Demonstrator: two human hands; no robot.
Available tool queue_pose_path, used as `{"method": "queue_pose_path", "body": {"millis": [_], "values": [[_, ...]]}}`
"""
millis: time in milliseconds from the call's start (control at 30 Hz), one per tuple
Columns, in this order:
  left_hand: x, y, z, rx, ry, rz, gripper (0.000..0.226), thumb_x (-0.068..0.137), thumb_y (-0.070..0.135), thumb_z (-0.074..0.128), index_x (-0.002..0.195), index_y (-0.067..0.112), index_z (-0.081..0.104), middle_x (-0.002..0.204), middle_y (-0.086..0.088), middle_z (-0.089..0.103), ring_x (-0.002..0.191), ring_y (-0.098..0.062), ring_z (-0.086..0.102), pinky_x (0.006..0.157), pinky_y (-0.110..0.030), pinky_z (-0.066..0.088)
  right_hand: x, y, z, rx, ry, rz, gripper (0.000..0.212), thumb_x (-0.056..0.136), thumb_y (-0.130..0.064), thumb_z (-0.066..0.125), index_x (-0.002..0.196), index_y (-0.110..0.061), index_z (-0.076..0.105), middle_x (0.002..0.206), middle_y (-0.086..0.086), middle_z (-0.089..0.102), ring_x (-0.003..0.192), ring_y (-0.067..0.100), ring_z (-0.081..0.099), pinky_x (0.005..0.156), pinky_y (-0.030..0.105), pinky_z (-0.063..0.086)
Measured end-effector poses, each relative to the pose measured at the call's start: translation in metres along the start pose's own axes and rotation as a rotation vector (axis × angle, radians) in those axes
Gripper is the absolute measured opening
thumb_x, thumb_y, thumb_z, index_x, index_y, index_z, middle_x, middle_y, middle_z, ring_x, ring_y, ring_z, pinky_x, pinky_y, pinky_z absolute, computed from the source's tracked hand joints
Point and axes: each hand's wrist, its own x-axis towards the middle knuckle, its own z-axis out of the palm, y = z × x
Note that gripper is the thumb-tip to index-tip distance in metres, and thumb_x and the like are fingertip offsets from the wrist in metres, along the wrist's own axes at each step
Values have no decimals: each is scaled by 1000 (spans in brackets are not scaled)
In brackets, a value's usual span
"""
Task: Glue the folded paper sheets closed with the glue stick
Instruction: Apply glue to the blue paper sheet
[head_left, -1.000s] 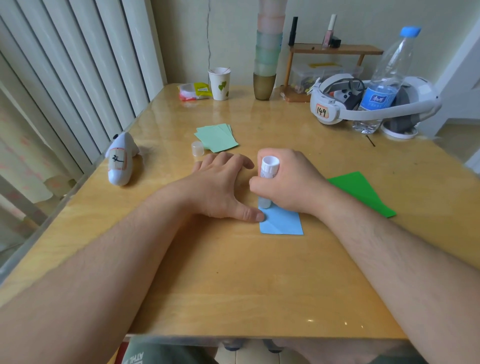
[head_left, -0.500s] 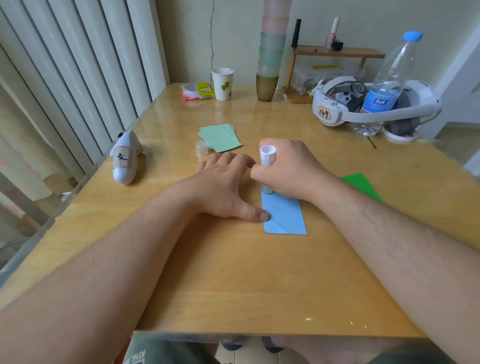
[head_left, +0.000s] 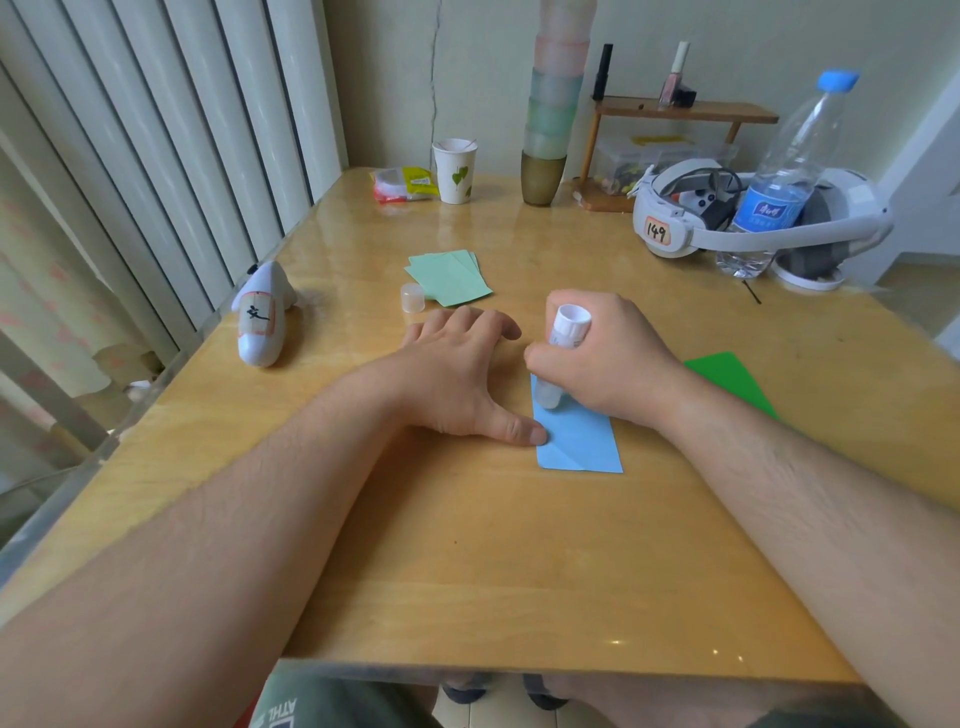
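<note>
While the right hand curls its fingers round the white plastic glue stick, that stick stands tilted with its lower tip down on the light blue folded paper sheet, touching the sheet near its far left corner, and the ribbed white end pokes up out of the fist. Left hand lies flat and spread on the glossy wooden table just left of the blue sheet, fingers relaxed and gripping nothing, thumb tip pressing on the sheet's left edge. Blue sheet sits near the middle of the table, its near end free of both hands, a diagonal crease showing at the near left corner. Right of the blue sheet, partly hidden behind the right wrist, a bright green folded paper lies flat. Beyond the blue sheet, further from the person, a small stack of pale mint green folded papers is fanned out, and the small translucent cap stands just beside that stack on its left. Well left of the blue sheet a white rounded controller with a marked label rests near the table edge. Far beyond the blue sheet, a white paper cup with a green leaf print and a tall stack of pastel plastic cups stand by the wall; far right of them a white headset tagged 149 and a clear water bottle with a blue cap
</note>
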Motion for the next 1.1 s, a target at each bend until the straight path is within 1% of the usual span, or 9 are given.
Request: {"method": "queue_pose_path", "body": {"millis": [133, 333, 533, 667, 767, 867, 933, 1033, 1100], "values": [[0, 0, 0, 6, -2, -2, 111, 58, 87, 74, 148, 38, 31, 149, 10, 34, 142, -20, 24, 119, -42, 23, -2, -1, 6, 0, -35, -17, 29, 75, -22, 72, 70, -8, 48, 55, -7, 43, 58, 12, 36, 53, 31, 33], [-1, 1, 0, -6, 6, 0, 107, 58, 87, 75, 145, 40, 33, 146, 10, 35, 142, -20, 25, 120, -43, 24, 7, 0, 9, -6, 13, -5, 34, 75, -25, 69, 71, -8, 40, 57, -6, 35, 57, 13, 27, 47, 27, 25], [-2, 2, -1, -2, 5, 3, 105, 60, 86, 75, 144, 40, 32, 146, 10, 35, 142, -20, 24, 119, -43, 24, 17, 1, 10, -21, 25, 27, 36, 76, -29, 69, 65, -17, 37, 51, -10, 36, 54, 12, 30, 45, 24, 24], [-1, 1, -1, -5, 5, 5, 104, 59, 86, 75, 142, 40, 31, 144, 11, 34, 141, -21, 25, 118, -42, 24, 23, 0, 9, -52, 27, 57, 39, 77, -30, 71, 65, -18, 36, 56, -8, 38, 56, 14, 31, 52, 32, 29], [0, -1, 0, -3, 4, 5, 107, 59, 87, 74, 144, 40, 31, 148, 11, 33, 143, -20, 23, 120, -42, 23, 26, 1, 6, -53, 98, 72, 35, 77, -31, 70, 68, -15, 41, 59, -5, 41, 59, 17, 33, 54, 33, 31], [0, -2, 2, -6, 2, 10, 106, 59, 88, 73, 145, 41, 31, 149, 12, 33, 143, -18, 23, 119, -41, 22, 23, 1, 2, -41, 176, 68, 34, 77, -30, 68, 74, -5, 44, 63, 0, 42, 62, 18, 34, 54, 33, 30], [2, -5, 1, -35, -1, 14, 94, 63, 83, 73, 139, 45, 33, 142, 13, 36, 139, -16, 26, 116, -40, 25, 19, 0, 2, -43, 146, 57, 35, 77, -29, 68, 75, -4, 44, 61, -1, 41, 61, 18, 33, 54, 33, 29], [7, -12, -4, -204, 0, -7, 69, 68, 59, 72, 127, 48, 39, 132, 16, 45, 132, -17, 35, 111, -39, 33, 12, 0, 5, -39, 95, 55, 34, 76, -30, 70, 72, -8, 44, 57, -6, 39, 58, 14, 31, 52, 32, 29], [9, -16, -4, -311, 43, -13, 59, 74, 45, 72, 127, 44, 45, 128, 15, 50, 128, -16, 41, 112, -42, 40, 9, -1, 8, -24, 85, 60, 33, 75, -30, 70, 68, -13, 42, 55, -7, 38, 57, 13, 31, 50, 29, 28]]}}
